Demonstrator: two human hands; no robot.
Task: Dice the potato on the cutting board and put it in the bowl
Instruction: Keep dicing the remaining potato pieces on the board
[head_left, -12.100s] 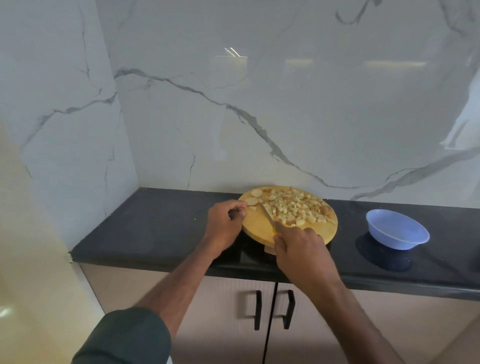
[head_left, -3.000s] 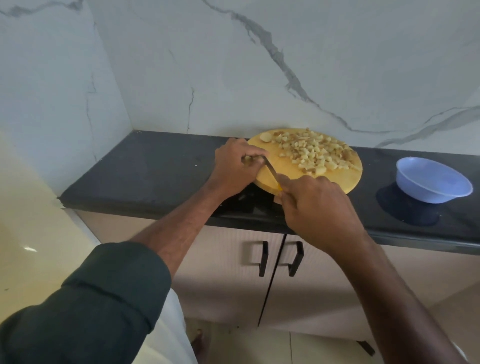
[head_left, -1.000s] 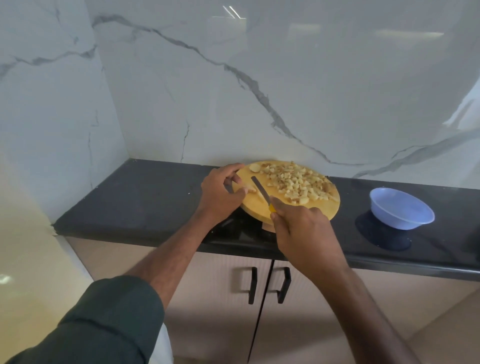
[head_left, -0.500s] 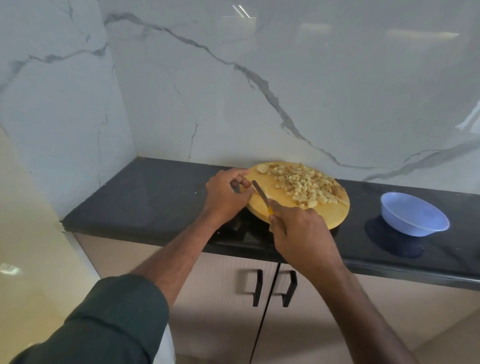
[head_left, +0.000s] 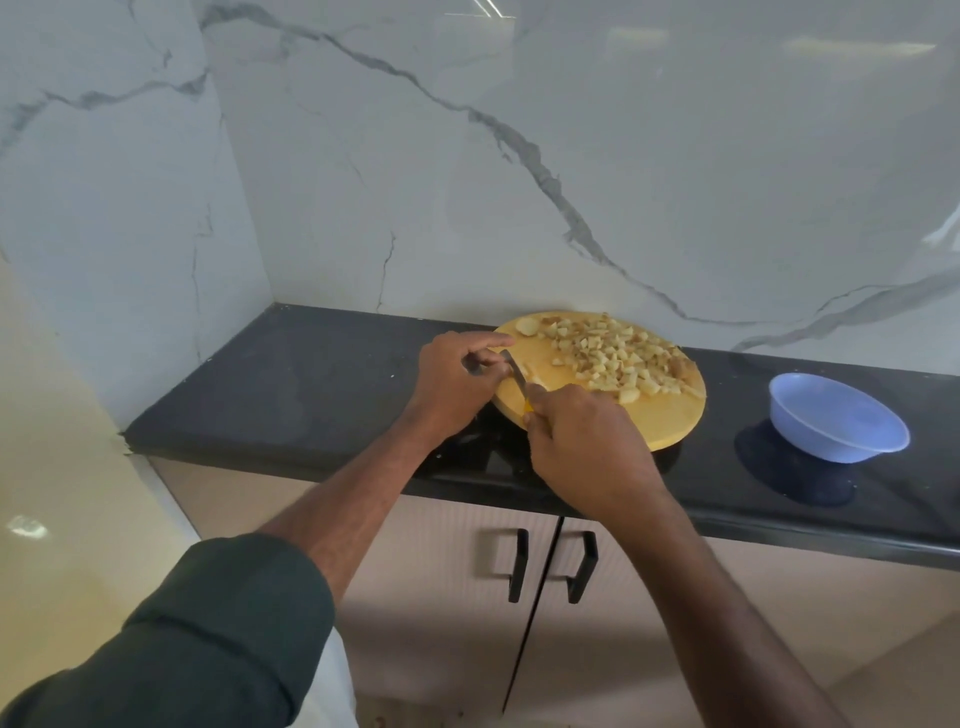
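Note:
A round wooden cutting board (head_left: 670, 421) lies on the black counter (head_left: 291, 384). Several potato dice (head_left: 618, 358) are heaped across its far half, and one round slice (head_left: 527, 326) sits at the far left rim. My left hand (head_left: 452, 387) has its fingers curled at the board's left edge, holding a small potato piece (head_left: 531, 370) that is mostly hidden. My right hand (head_left: 582, 447) grips the yellow handle of a knife (head_left: 515, 375), whose blade lies right beside the left fingertips. The light blue bowl (head_left: 836, 415) stands empty to the right of the board.
The counter runs into a corner of white marble walls (head_left: 571, 156) behind and to the left. Cabinet doors with black handles (head_left: 519, 564) are below the counter's front edge. Bare counter stretches left of the board and between board and bowl.
The knife blade has come down closer to my left fingertips at the board's left edge. Both hands stay in the same place; only the view has shifted slightly.

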